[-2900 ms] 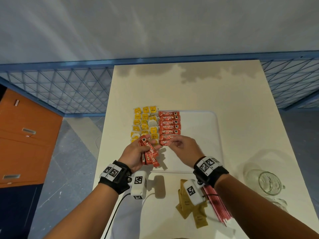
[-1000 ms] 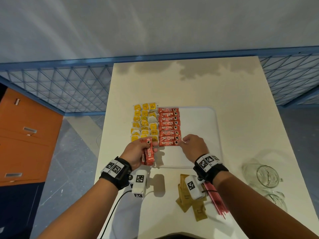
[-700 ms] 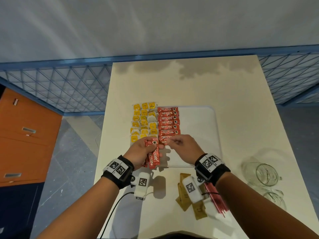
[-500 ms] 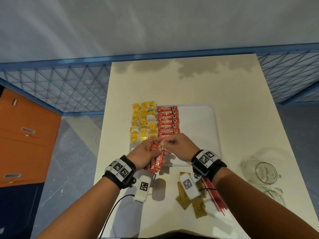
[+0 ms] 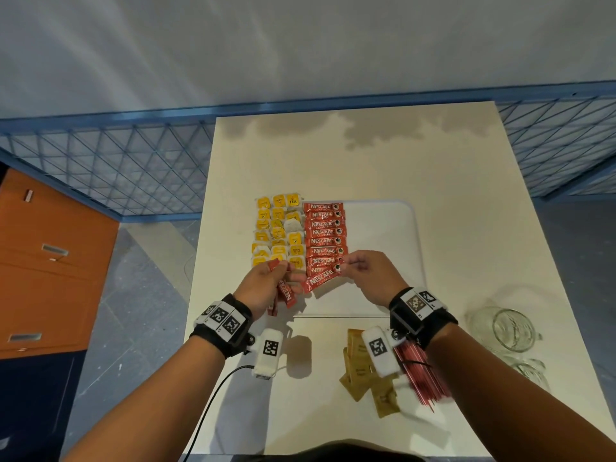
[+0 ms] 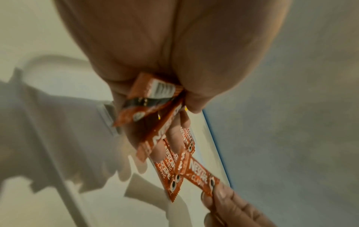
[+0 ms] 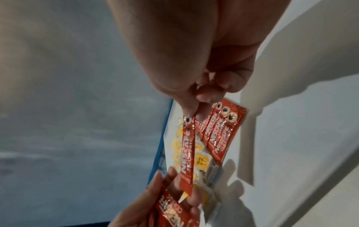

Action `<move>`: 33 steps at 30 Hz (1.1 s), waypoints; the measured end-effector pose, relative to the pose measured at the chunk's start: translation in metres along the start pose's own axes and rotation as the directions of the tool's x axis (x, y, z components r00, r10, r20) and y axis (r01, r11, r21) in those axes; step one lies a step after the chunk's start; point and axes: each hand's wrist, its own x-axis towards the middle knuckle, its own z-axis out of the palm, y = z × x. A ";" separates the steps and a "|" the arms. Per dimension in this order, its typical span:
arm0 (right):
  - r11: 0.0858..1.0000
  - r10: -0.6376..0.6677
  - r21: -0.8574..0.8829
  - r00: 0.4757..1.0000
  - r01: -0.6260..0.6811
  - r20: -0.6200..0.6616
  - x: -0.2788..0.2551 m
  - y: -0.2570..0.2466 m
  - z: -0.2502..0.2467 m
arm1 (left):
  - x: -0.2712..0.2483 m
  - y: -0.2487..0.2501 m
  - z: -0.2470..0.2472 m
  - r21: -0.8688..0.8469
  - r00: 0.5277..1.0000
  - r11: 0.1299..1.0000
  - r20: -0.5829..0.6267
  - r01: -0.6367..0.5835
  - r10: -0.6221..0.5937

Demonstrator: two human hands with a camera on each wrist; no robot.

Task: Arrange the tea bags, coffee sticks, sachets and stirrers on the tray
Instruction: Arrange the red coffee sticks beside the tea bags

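Observation:
A white tray (image 5: 383,228) holds columns of yellow tea bags (image 5: 276,231) at its left and a column of red coffee sticks (image 5: 325,236) beside them. My left hand (image 5: 266,283) grips a bunch of red coffee sticks (image 5: 283,293) (image 6: 161,133) over the tray's near left corner. My right hand (image 5: 363,271) pinches one red coffee stick (image 5: 320,280) (image 7: 187,156) by its end, slanted just above the near end of the column. Brown sachets (image 5: 363,371) and red stirrers (image 5: 420,371) lie on the table near me.
The tray sits on a cream table (image 5: 466,228). Glass mugs (image 5: 510,331) lie at the right edge. A blue mesh railing (image 5: 133,161) runs behind the table and an orange cabinet (image 5: 50,268) stands to the left. A cable (image 5: 213,395) trails off the table's front.
My right hand laid a stick at the near end of the column, reached to the left hand's bunch, and has drawn one stick out to the right.

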 end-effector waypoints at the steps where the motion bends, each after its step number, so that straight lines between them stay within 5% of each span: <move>1: 1.000 0.028 0.002 0.999 -0.028 -0.017 0.000 0.004 -0.001 | 0.001 -0.001 -0.001 -0.029 1.000 1.000 -0.031 0.004 -0.005; 10: 0.960 0.270 -0.033 0.952 -0.277 -0.148 -0.003 0.035 0.014 | 0.000 -0.003 -0.003 -0.173 0.989 0.985 -0.141 0.028 -0.053; 21: 0.923 0.277 -0.218 0.941 -0.317 -0.193 -0.006 0.027 0.018 | -0.004 -0.006 -0.002 -0.192 0.984 0.978 -0.138 0.081 -0.108; 27: 0.927 0.146 -0.313 0.968 -0.207 -0.205 -0.017 0.014 0.016 | -0.008 -0.005 0.001 -0.202 0.987 0.976 -0.115 0.083 -0.108; 33: 0.994 -0.055 -0.090 0.998 0.058 0.034 -0.028 0.004 0.030 | -0.008 -0.003 0.013 -0.176 0.997 0.984 -0.068 0.030 -0.043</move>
